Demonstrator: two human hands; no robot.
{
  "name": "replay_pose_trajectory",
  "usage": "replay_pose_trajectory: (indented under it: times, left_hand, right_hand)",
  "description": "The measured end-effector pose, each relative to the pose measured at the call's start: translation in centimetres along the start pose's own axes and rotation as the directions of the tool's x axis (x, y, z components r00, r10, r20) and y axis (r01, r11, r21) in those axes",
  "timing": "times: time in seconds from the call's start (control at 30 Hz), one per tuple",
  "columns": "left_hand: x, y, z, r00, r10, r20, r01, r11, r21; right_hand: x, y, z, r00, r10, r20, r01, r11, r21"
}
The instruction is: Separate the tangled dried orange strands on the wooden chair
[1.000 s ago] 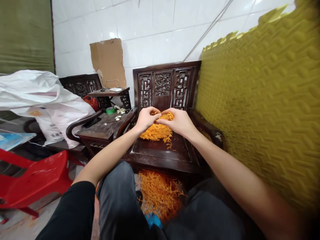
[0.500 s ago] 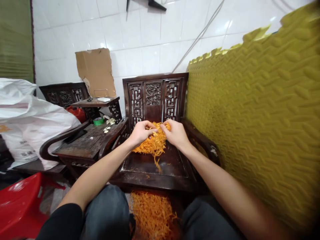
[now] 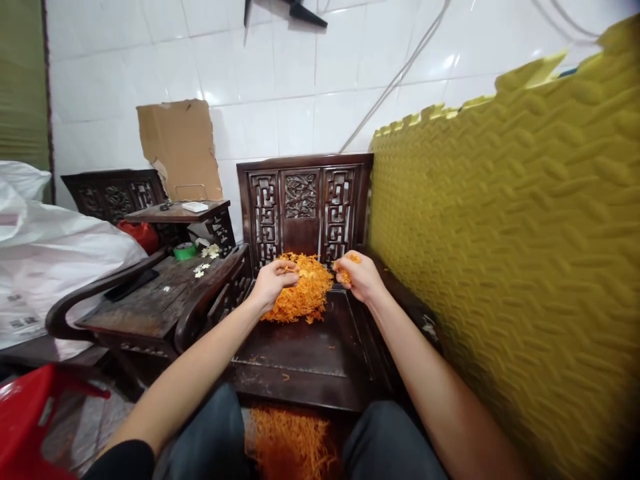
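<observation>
The left hand has its fingertips buried in the orange heap, so I can't tell what they pinch. The right hand covers most of its small tuft. The second heap on the floor runs off the bottom edge, between the knees. The red chair and white sack are cut off at the left. The small object on the side table is too tiny to name.

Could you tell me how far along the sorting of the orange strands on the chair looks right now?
Done: a heap of strands on the floor lies below the chair. In hand: the left hand digs into the pile on the seat, and the right hand pinches a small tuft beside it. Left: most of that pile sits unsorted, plus a few loose bits on the seat.
</observation>
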State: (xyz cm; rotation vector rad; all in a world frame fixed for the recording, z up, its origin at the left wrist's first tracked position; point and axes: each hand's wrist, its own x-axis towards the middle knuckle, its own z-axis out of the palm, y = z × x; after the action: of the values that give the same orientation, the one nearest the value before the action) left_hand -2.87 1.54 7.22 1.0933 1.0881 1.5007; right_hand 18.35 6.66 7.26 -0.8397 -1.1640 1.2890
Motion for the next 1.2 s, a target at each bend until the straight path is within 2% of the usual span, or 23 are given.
replay_pose_trajectory:
  times: [0.1,0.17,0.33,0.43,0.57,0.63,0.7,0.8,0.9,1.07,1.13,1.17,1.2]
  left_hand:
    - [0.9,-1.9,-0.6,0.994,0.088,-0.063,-0.084,0.995,0.058]
    - [1.3,-3.2,-0.8,0.989,0.138,-0.058,-0.135,0.989,0.057]
    - [1.9,-6.9,-0.7,0.998,0.037,-0.053,-0.041,0.997,-0.068]
    - [1.9,-8.2,-1.0,0.999,0.031,-0.036,-0.033,0.997,-0.073]
    - [1.7,-8.2,-2.0,0.998,0.065,0.023,-0.064,0.998,-0.024]
    - [1.6,-7.9,-2.7,0.996,0.09,0.002,-0.09,0.996,0.028]
    - [1.7,-7.6,-3.6,0.996,0.09,-0.016,-0.089,0.993,0.073]
    - [1.9,-7.5,-4.8,0.999,0.039,-0.015,-0.037,0.994,0.104]
    - [1.9,-7.4,-5.4,0.999,-0.037,0.017,0.036,0.997,0.074]
    - [2.1,-6.6,-5.2,0.984,-0.157,0.083,0.162,0.985,-0.06]
    - [2.6,-6.2,-5.6,0.982,-0.174,0.073,0.183,0.972,-0.148]
    - [2.8,-6.0,-5.9,0.984,-0.17,0.048,0.176,0.965,-0.192]
    - [3.1,-5.9,-6.3,0.988,-0.156,0.011,0.154,0.961,-0.228]
  right_hand:
    - [0.5,-0.1,-0.4,0.998,0.01,0.054,-0.016,0.994,0.107]
    - [0.6,0.2,-0.4,0.994,0.038,0.098,-0.047,0.995,0.088]
    - [0.9,2.4,1.1,0.974,0.14,0.178,-0.133,0.99,-0.054]
    - [0.9,4.5,2.5,0.971,0.146,0.191,-0.124,0.984,-0.125]
    - [0.1,7.2,4.6,0.953,0.175,0.249,-0.093,0.946,-0.31]
    - [-0.2,8.0,5.5,0.943,0.169,0.286,-0.056,0.929,-0.365]
    - [-0.4,8.5,6.1,0.953,0.122,0.278,-0.006,0.923,-0.384]
    - [-0.6,8.9,6.5,0.965,0.072,0.252,0.043,0.905,-0.423]
    - [-0.9,9.3,6.8,0.967,0.073,0.245,0.045,0.896,-0.442]
    - [0.6,10.1,6.3,0.994,0.049,0.101,-0.014,0.948,-0.319]
    - [2.2,10.2,4.7,0.997,0.005,-0.082,-0.022,0.979,-0.202]
    - [3.1,10.1,3.5,0.98,-0.009,-0.197,-0.017,0.991,-0.13]
    - [3.7,10.1,2.2,0.935,-0.019,-0.354,0.007,0.999,-0.036]
